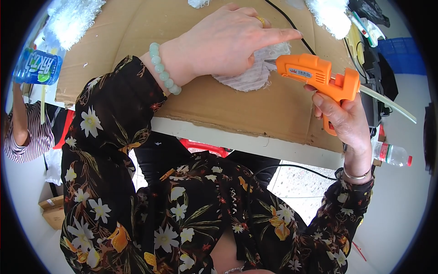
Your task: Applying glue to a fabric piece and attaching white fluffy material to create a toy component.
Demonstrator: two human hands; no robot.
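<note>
An orange hot glue gun (315, 73) is gripped by its handle in my right hand (346, 118), its nozzle aimed left. A pale glue stick (388, 104) juts from the back of the gun. The nozzle tip is at the right edge of a white, frayed-edged piece of fabric (246, 77), lying on cardboard. Over the upper part of that fabric is my left hand (223, 43), index finger stretched out to the right and thumb pointing down at the cloth. The other fingers are partly hidden behind the hand.
Brown cardboard (210, 107) covers the white table (292, 150). Fluffy white material (75, 20) lies far left, with more (331, 16) far right. A black cable (292, 23) crosses the back. A blue-labelled bottle (39, 66) is left, a clear bottle (392, 154) right. Another person's striped sleeve (32, 132) shows left.
</note>
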